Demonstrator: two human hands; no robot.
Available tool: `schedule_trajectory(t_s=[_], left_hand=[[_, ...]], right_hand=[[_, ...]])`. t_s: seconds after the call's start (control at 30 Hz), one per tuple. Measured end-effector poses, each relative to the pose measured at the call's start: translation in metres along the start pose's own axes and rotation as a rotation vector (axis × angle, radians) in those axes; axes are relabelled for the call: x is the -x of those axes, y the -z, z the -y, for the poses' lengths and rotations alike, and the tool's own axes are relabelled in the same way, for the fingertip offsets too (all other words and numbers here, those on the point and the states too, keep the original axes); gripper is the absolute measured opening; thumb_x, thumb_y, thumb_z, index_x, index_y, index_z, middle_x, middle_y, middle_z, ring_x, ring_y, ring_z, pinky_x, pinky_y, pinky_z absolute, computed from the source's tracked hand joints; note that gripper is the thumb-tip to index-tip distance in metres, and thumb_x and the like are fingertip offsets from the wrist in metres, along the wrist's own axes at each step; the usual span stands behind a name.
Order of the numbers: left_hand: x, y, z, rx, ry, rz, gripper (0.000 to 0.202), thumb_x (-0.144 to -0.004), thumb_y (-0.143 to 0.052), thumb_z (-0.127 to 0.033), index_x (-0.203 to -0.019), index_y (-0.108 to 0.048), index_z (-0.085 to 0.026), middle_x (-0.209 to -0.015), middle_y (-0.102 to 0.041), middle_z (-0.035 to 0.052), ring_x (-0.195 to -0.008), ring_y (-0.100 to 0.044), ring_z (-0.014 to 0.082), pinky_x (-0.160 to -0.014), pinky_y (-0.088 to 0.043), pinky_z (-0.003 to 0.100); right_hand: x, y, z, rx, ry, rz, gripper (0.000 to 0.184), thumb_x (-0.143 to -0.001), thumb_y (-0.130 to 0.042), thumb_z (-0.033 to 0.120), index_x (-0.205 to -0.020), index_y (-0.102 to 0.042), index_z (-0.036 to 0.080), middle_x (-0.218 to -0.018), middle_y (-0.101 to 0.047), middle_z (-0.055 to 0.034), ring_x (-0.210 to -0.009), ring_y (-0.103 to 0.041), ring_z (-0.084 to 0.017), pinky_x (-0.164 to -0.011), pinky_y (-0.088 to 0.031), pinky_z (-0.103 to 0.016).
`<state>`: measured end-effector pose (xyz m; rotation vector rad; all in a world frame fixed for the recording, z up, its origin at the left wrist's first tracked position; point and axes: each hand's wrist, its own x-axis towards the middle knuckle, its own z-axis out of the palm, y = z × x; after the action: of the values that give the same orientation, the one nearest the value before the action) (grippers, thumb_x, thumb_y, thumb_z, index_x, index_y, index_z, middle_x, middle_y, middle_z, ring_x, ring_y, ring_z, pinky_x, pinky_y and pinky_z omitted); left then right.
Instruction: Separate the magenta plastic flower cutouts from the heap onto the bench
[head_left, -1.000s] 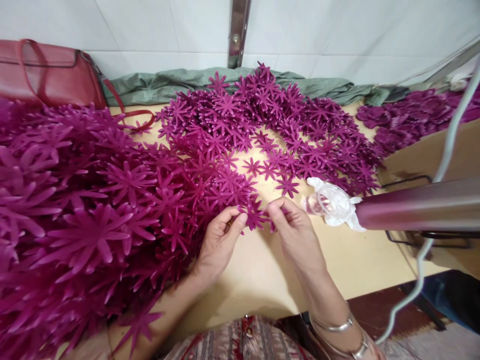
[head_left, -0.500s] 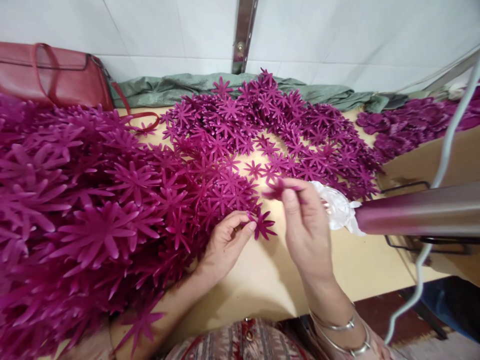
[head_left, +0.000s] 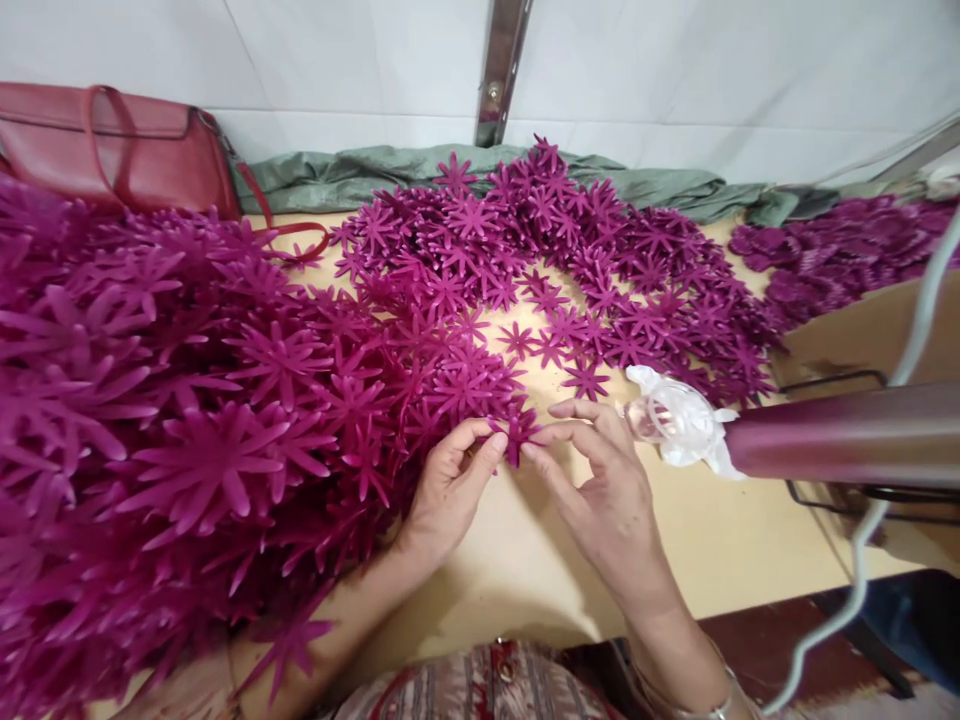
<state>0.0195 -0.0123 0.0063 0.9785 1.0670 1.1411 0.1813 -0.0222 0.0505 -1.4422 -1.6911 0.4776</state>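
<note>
Between my hands is a small purple artificial flower petal piece [head_left: 516, 436] with narrow, star-like lobes. My left hand [head_left: 455, 480] pinches its left side between thumb and forefinger. From the right, my right hand [head_left: 611, 490] grips a lobe of it with thumb and forefinger, the other fingers loosely curled. Close beyond my fingers lie loose purple star-shaped petal pieces [head_left: 585, 380] on the tan table [head_left: 525, 560]. A large heap of bigger purple petal pieces [head_left: 202, 470] rises beside my left arm, and one piece rests on that forearm.
A metal barrel [head_left: 840, 435] with a clear nozzle wrapped in white plastic [head_left: 679, 420] points in from the right, on a black wire stand. A pale cable [head_left: 862, 550] hangs before it. At the back are a red handbag [head_left: 112, 150], green cloth [head_left: 360, 175] and more petals [head_left: 862, 250].
My right hand has come down and left, away from the nozzle, to the piece in my left hand. The petal piece it held is now at my left fingers. The view shifted slightly.
</note>
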Motion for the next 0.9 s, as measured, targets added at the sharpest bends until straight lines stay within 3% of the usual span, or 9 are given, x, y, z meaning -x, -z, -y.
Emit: schedule_trajectory(t_s=[0.17, 0.33, 0.47, 0.63, 0.9], left_hand=[[0.0, -0.003, -0.005, -0.003, -0.055, 0.065, 0.017, -0.093, -0.073, -0.032, -0.105, -0.076, -0.021, -0.107, -0.077, 0.005, -0.1, -0.069, 0.0181, -0.093, -0.053, 0.029], [0.001, -0.004, -0.008, 0.023, -0.015, 0.048, 0.021, -0.092, -0.073, -0.03, -0.111, -0.075, -0.021, -0.109, -0.079, 0.0056, -0.1, -0.071, 0.018, -0.094, -0.056, 0.03], [0.002, -0.005, -0.01, 0.062, 0.0, 0.049, 0.022, -0.091, -0.074, -0.029, -0.112, -0.075, -0.021, -0.109, -0.08, 0.0054, -0.099, -0.073, 0.0177, -0.093, -0.057, 0.03], [0.002, -0.005, -0.011, 0.091, 0.024, 0.049, 0.023, -0.089, -0.077, -0.027, -0.111, -0.075, -0.022, -0.107, -0.079, 0.0034, -0.096, -0.072, 0.0157, -0.09, -0.058, 0.027], [0.001, -0.003, -0.006, 0.093, 0.008, 0.068, 0.029, -0.088, -0.078, -0.029, -0.115, -0.073, -0.021, -0.107, -0.078, 0.0031, -0.093, -0.071, 0.0144, -0.087, -0.057, 0.025]], right_hand=[[0.005, -0.003, 0.002, -0.098, -0.026, -0.033, 0.004, -0.096, -0.071, 0.028, -0.092, -0.07, 0.028, -0.118, -0.069, -0.0047, -0.119, -0.063, -0.025, -0.109, -0.047, -0.049], [0.007, -0.004, 0.004, -0.368, -0.186, -0.095, 0.009, -0.094, -0.075, 0.024, -0.097, -0.068, 0.028, -0.101, -0.073, -0.0005, -0.101, -0.069, -0.019, -0.097, -0.053, -0.037], [0.006, -0.006, -0.003, -0.397, -0.247, -0.153, 0.018, -0.089, -0.081, 0.026, -0.104, -0.072, 0.029, -0.1, -0.073, 0.0009, -0.099, -0.068, -0.018, -0.094, -0.052, -0.034], [0.002, -0.005, -0.003, -0.424, -0.293, 0.007, 0.007, -0.09, -0.079, 0.031, -0.096, -0.076, 0.026, -0.093, -0.074, -0.0015, -0.09, -0.069, -0.018, -0.086, -0.055, -0.034], [-0.003, -0.003, -0.003, -0.679, -0.415, 0.119, 0.017, -0.084, -0.085, 0.031, -0.081, -0.071, 0.023, -0.069, -0.069, 0.0034, -0.064, -0.062, -0.012, -0.063, -0.053, -0.023]])
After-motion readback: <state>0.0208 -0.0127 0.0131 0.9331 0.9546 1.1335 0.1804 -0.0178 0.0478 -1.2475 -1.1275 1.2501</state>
